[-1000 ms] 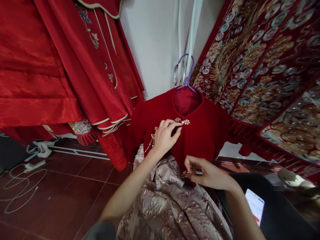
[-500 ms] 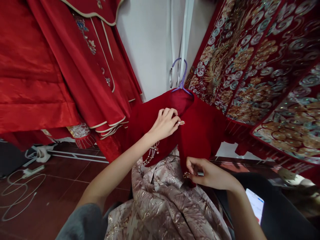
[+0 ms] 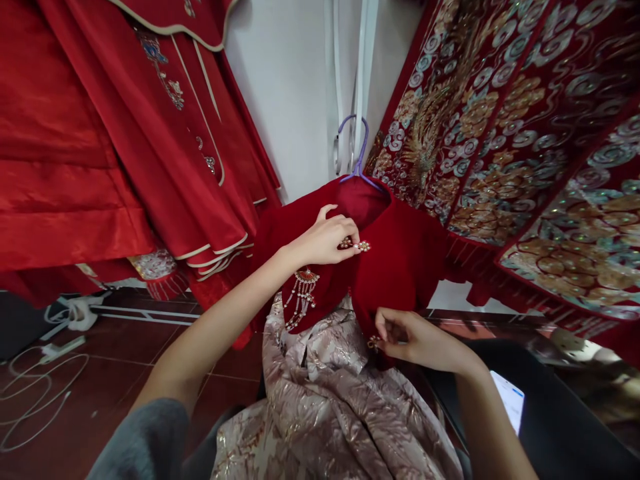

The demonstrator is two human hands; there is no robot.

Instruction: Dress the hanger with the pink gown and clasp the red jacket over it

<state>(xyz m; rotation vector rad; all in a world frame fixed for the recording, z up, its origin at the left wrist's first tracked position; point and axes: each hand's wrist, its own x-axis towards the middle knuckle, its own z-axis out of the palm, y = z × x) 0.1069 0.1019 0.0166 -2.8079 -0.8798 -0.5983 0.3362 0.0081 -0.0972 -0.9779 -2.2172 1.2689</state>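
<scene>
A red velvet jacket [image 3: 410, 253] hangs on a purple hanger [image 3: 357, 157] in front of me. My left hand [image 3: 325, 237] is closed, pinching the jacket front beside a gold pearl clasp [image 3: 356, 245] near the collar. My right hand [image 3: 415, 340] is closed lower down, pinching the jacket's bottom edge at a second gold clasp [image 3: 373, 343]. A beaded red tassel ornament [image 3: 301, 293] dangles from the jacket under my left wrist. Pale pink brocade fabric [image 3: 330, 407] spreads below the jacket.
Red satin robes [image 3: 100, 133] hang at the left. Embroidered red and gold garments [image 3: 525, 133] hang at the right. A white wall [image 3: 295, 87] lies behind. A phone [image 3: 510, 400] with a lit screen lies at the lower right. White cables [image 3: 35, 380] trail over the red tile floor.
My left hand has shifted up and right along the jacket front, from the tassel area to the collar clasp. The tassel ornament now shows. My right hand has stayed at the lower clasp.
</scene>
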